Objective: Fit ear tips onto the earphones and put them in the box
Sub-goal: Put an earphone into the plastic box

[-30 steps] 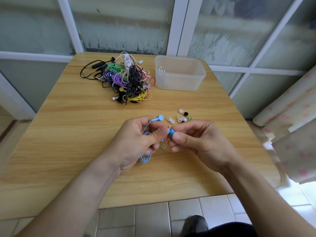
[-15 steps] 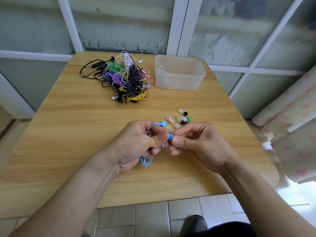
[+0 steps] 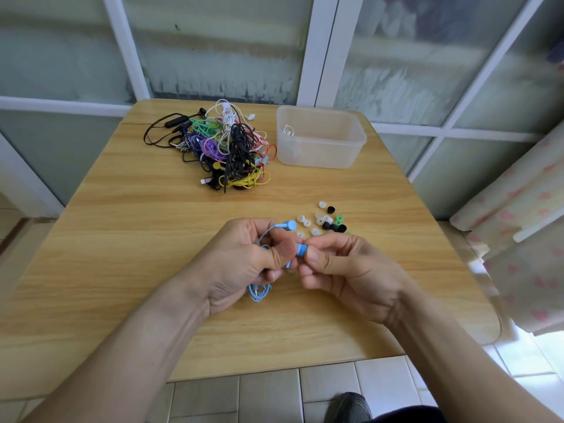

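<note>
1. Earphones [image 3: 300, 250] in blue sit between your two hands, just above the worktop [image 3: 122, 239] near its front edge, so both thumbs can work on one bud at close range.
2. Your left hand [image 3: 241, 267] is curled round the blue cable and pinches the bud's stem, which steadies it; the second bud [image 3: 288, 225] pokes out above that hand, and a loop of blue cable [image 3: 258, 293] hangs below it.
3. Your right hand [image 3: 345, 270] is clenched on the front of the held bud, thumb and forefinger pressed against its end. By my judgement you are pushing an ear tip on, but your fingers hide the tip, so I cannot tell whether it is seated.
4. Loose ear tips [image 3: 326, 221], white, black and green, lie scattered just beyond your right hand, near enough to reach without shifting your arm.
5. Across the worktop stands the clear box [image 3: 320, 138], open-topped, with one white earphone [image 3: 288, 129] showing inside; the finished pair should go there.
6. Beside the box, to its left, a tangled heap of earphones [image 3: 222, 148] in many colours waits.
7. Nothing stands between your hands and the box, though the scattered tips lie close to that path and a trailing cable could sweep them.
</note>
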Motion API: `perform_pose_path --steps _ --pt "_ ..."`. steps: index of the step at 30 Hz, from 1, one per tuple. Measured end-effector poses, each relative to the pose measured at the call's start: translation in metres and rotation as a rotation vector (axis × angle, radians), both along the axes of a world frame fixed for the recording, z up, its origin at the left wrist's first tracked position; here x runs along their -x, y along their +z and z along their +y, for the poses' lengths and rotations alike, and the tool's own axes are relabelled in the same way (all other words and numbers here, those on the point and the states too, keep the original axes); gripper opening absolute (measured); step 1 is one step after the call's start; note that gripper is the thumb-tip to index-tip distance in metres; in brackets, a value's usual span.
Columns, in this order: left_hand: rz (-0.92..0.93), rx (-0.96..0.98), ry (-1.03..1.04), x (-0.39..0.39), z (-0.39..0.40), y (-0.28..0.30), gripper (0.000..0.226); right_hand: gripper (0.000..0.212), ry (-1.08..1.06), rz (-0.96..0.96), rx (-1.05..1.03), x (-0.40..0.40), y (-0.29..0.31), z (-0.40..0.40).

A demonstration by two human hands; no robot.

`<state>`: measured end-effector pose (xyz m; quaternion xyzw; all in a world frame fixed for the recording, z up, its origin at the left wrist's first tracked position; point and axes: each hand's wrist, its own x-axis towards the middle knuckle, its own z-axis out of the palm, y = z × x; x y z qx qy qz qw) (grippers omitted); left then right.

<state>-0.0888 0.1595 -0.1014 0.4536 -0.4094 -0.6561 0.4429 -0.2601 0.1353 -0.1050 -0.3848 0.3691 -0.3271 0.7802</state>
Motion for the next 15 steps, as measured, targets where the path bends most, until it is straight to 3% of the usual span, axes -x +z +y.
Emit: perform_pose_path --steps 4,8,11,15 --pt "-0.017 0.005 0.039 0.002 0.000 0.000 0.018 0.014 -0.062 0.071 0.151 0.001 0.001 0.001" --pt "-0.037 -0.006 0.043 0.002 0.000 0.001 0.010 0.007 -0.059 0.226 0.585 0.003 0.009 -0.001" --pt "-0.042 -0.018 0.098 0.005 0.000 0.000 0.007 0.011 -0.141 0.464 0.895 0.007 0.010 -0.005" --pt "0.031 -0.023 0.222 0.009 -0.004 -0.001 0.008 0.012 -0.241 0.591 1.085 0.003 0.001 -0.005"
